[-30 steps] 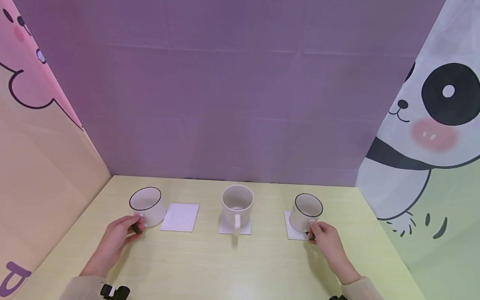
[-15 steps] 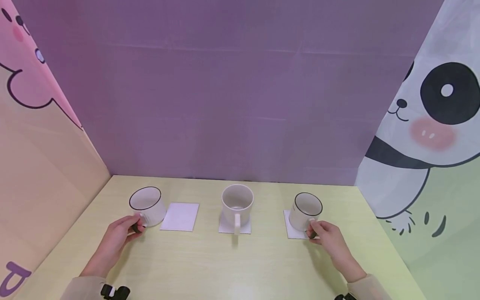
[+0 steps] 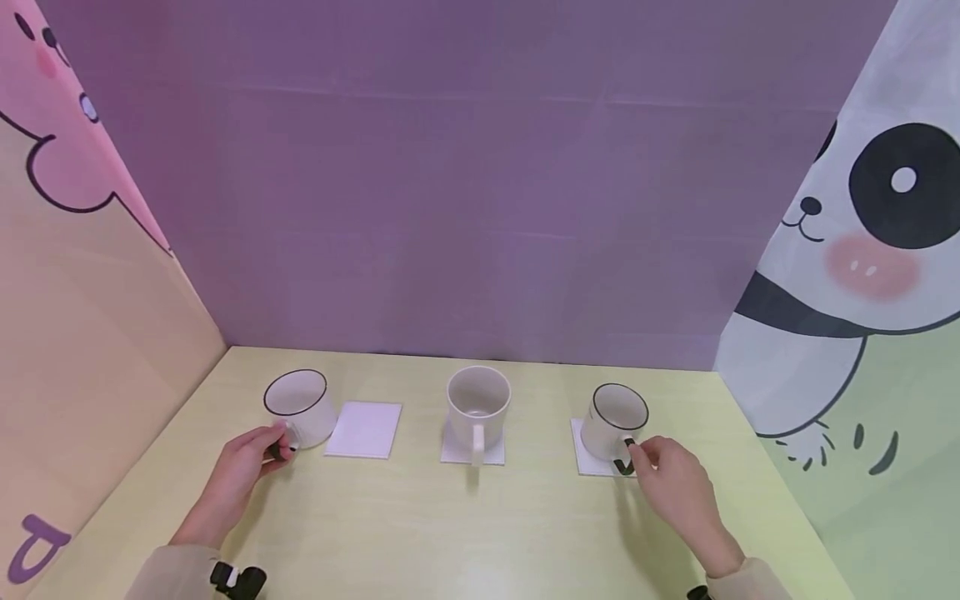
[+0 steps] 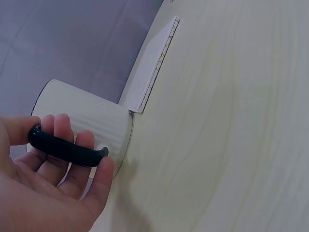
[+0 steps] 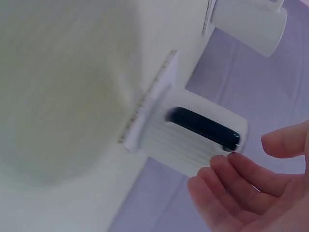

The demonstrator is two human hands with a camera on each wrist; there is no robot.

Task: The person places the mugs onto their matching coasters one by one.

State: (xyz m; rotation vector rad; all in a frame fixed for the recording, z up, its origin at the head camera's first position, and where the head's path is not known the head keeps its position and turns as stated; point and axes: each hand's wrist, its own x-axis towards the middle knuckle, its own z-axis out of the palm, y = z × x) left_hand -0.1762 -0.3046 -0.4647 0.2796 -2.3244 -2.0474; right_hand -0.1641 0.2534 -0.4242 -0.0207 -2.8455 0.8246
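Note:
My left hand (image 3: 242, 471) pinches the dark handle (image 4: 65, 148) of a wide white mug (image 3: 313, 421) with a black rim. That mug stands upright at the left, right beside a square white coaster (image 3: 363, 430); whether they touch is unclear. At the right, a narrower white mug (image 3: 602, 437) with a black rim stands on another coaster (image 3: 588, 463). My right hand (image 3: 678, 492) is beside its dark handle (image 5: 205, 126), fingers loosely bent and apart from the thumb, gripping nothing. Fingertips are close to the handle's upper end in the right wrist view.
Between them, a plain white mug (image 3: 472, 421) stands on a third coaster (image 3: 495, 455), its handle toward me. A purple cloth (image 3: 480, 208) hangs behind the pale wooden table (image 3: 450, 533). Cartoon-printed panels (image 3: 862, 375) flank both sides.
My right hand has let go of the right mug's handle and drawn slightly back to the right. My left hand keeps its hold. The head view has shifted slightly.

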